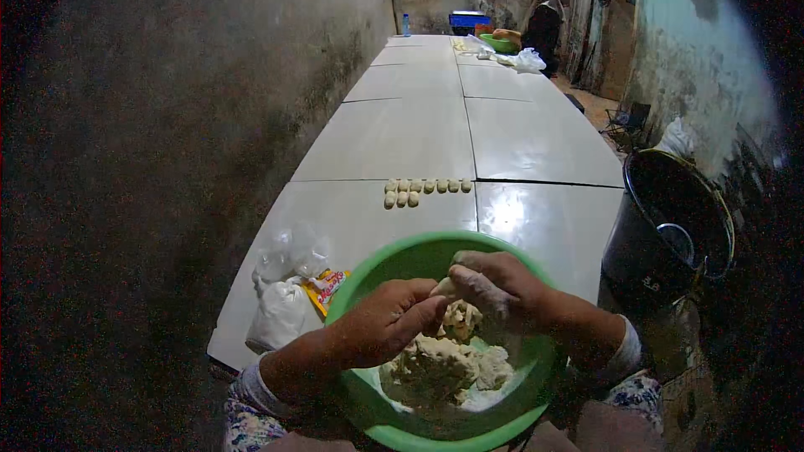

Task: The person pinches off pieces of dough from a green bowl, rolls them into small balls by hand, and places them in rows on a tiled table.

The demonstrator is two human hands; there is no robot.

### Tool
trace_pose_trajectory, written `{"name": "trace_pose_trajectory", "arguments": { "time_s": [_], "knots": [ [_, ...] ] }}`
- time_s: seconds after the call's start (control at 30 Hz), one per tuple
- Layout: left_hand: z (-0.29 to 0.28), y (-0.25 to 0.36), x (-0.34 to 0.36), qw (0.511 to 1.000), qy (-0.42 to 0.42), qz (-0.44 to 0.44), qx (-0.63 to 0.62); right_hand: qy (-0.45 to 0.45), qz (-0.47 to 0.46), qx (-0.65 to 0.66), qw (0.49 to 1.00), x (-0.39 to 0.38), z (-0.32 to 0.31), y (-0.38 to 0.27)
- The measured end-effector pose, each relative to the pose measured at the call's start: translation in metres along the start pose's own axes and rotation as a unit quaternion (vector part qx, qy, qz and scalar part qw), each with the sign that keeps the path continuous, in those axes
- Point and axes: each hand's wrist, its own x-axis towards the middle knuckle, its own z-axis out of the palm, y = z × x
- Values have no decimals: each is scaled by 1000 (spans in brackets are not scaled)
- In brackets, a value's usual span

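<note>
A small pale lump of dough is pinched between my two hands above a wide green basin. My left hand has its thumb and fingers closed at the lump's left side. Flour whitens the fingers of my right hand, which curl round the lump from the right and partly hide it. Beneath my hands, crumbly dough lies in the basin with white flour about it. Farther up the table, several small shaped dough pieces are lined up in two rows, the nearer one shorter.
Left of the basin sit a clear plastic bag of white powder and a yellow-red packet. A black bucket stands right of the long white table. At its far end are a bottle, a blue crate and a green bowl.
</note>
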Motion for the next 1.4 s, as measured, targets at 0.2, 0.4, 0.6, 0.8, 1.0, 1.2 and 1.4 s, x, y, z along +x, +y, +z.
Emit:
{"name": "trace_pose_trajectory", "arguments": {
  "time_s": [0.2, 0.4, 0.6, 0.8, 1.0, 1.2, 1.4],
  "knots": [
    [0, 1, 0, 1000, 11, -15, -9, -66, -17, -26, 997, 0, -5, -7],
    [-3, 7, 0, 998, -18, -4, -56, 12, -62, 113, 992, -3, -2, 0],
    [-6, 4, -2, 992, -37, 9, -116, 17, -156, -123, 980, 3, -7, -3],
    [-6, 2, -4, 993, -31, -8, -111, -1, -151, -106, 983, 3, -12, -19],
    [-4, 5, -1, 994, -32, -13, -106, -9, -109, 53, 993, 2, -7, -8],
    [-4, 5, -1, 991, -32, 4, -126, -5, -57, 81, 995, -1, -12, -5],
    [-2, -4, 3, 997, 1, 45, -63, -39, -78, 174, 981, -1, -8, -9]
  ]
}}
